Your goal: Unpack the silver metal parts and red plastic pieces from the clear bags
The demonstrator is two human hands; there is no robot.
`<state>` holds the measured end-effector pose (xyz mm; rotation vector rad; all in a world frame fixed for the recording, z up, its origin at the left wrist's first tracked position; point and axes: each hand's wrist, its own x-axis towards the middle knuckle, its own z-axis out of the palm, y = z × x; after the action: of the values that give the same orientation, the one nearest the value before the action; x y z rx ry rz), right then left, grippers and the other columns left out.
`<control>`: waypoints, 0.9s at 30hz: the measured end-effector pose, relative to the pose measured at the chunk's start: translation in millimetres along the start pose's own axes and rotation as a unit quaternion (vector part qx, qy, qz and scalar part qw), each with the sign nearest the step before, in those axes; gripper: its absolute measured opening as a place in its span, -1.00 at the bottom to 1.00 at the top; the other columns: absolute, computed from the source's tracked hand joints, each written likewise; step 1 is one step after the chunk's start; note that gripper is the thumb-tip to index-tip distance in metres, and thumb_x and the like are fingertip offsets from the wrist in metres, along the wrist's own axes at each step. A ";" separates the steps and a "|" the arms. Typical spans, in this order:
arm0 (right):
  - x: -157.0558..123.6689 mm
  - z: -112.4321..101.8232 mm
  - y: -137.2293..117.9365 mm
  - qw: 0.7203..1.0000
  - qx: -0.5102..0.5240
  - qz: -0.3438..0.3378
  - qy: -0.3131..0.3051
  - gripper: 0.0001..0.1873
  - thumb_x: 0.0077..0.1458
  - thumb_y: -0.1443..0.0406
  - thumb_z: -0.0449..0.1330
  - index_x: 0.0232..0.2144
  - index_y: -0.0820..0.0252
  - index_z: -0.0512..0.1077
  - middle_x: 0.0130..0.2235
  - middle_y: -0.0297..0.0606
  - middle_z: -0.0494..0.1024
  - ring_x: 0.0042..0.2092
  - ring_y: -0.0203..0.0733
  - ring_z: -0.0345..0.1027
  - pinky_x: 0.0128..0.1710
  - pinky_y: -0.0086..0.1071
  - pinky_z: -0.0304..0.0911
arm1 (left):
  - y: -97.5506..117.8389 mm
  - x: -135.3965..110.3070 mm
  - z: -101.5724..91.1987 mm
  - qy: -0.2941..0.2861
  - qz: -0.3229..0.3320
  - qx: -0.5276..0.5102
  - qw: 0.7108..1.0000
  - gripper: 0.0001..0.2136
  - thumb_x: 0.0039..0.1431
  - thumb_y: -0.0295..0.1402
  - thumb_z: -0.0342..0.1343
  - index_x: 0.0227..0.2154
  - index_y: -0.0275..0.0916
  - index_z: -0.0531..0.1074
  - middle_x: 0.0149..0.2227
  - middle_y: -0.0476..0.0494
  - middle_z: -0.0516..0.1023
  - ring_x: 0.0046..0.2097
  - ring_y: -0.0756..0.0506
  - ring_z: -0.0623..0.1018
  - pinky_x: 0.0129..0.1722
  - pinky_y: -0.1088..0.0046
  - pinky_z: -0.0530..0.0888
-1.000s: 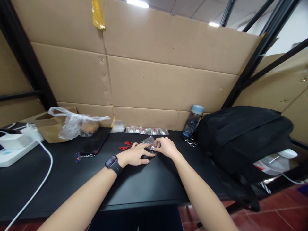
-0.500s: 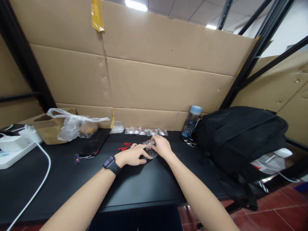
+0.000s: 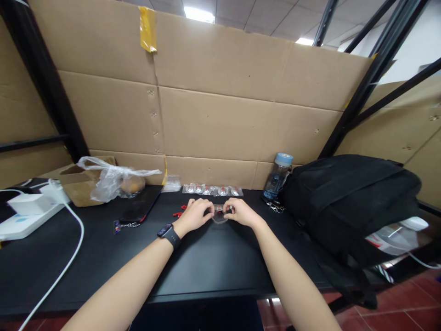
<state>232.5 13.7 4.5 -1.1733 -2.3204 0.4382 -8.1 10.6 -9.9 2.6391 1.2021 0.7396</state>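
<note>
Between my hands is a small clear plastic bag [image 3: 219, 218] with something red and silvery inside its upper part. My left hand [image 3: 197, 215] has its fingers curled and closed on the bag's left edge. On the opposite edge my right hand [image 3: 240, 212] pinches it, thumb and fingers together. Just left of my left hand lie red cords [image 3: 178, 214], partly hidden by it. Behind my hands, along the cardboard, several similar clear packets [image 3: 206, 190] with silvery round pieces and red bits lie in a row.
A stack of clear bags [image 3: 171, 183] and a black pouch [image 3: 139, 207] lie to the left, by a knotted plastic bag [image 3: 113, 179] and a power strip [image 3: 34, 218]. Rightward stand a water bottle [image 3: 276, 177] and a black backpack [image 3: 347, 207]. A cardboard wall [image 3: 213, 124] closes the back.
My hands have drawn apart to opposite sides of the clear bag, which now sits straighter between them. Earlier my left fingers were stretched across it. The view has shifted slightly.
</note>
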 end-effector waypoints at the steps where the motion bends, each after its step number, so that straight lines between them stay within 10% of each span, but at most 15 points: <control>1: 0.8 0.2 0.3 1.000 0.004 -0.003 0.009 -0.93 0.00 0.38 0.36 -0.38 0.18 0.56 -0.34 -0.33 0.50 -0.36 -0.32 0.31 -0.29 -0.47 0.19 | -1.3 0.4 -1.0 0.004 -0.010 -0.005 1.000 -0.93 0.27 -0.31 0.10 -0.30 -0.11 0.47 -0.24 0.00 0.58 -0.12 -0.13 0.50 -0.07 0.31 0.20; 14: 8.3 20.1 6.6 0.966 0.158 0.172 0.113 -0.68 -0.14 0.46 0.25 -0.25 0.18 0.45 -0.48 -0.40 0.58 -0.46 -0.29 0.41 -0.42 -0.50 0.20 | -4.6 4.0 -0.2 0.046 -0.184 -0.093 0.977 -0.63 0.15 -0.32 0.16 0.01 -0.10 0.24 -0.36 0.07 0.68 -0.19 -0.15 0.62 -0.08 0.30 0.23; 27: -2.8 10.7 -13.6 0.990 -0.104 0.091 -0.016 -0.51 -0.08 0.48 0.23 -0.09 -0.02 0.61 -0.13 -0.24 0.54 -0.09 -0.14 0.40 -0.17 -0.40 0.25 | 0.6 -2.6 3.0 -0.018 -0.058 0.013 0.998 -0.78 0.29 -0.27 0.02 -0.32 -0.04 0.59 -0.19 -0.09 0.61 -0.03 -0.22 0.45 -0.04 0.17 0.18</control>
<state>219.0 3.0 1.5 -1.4964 -2.3400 0.2846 -7.7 8.5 -13.3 2.5644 1.3501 0.6592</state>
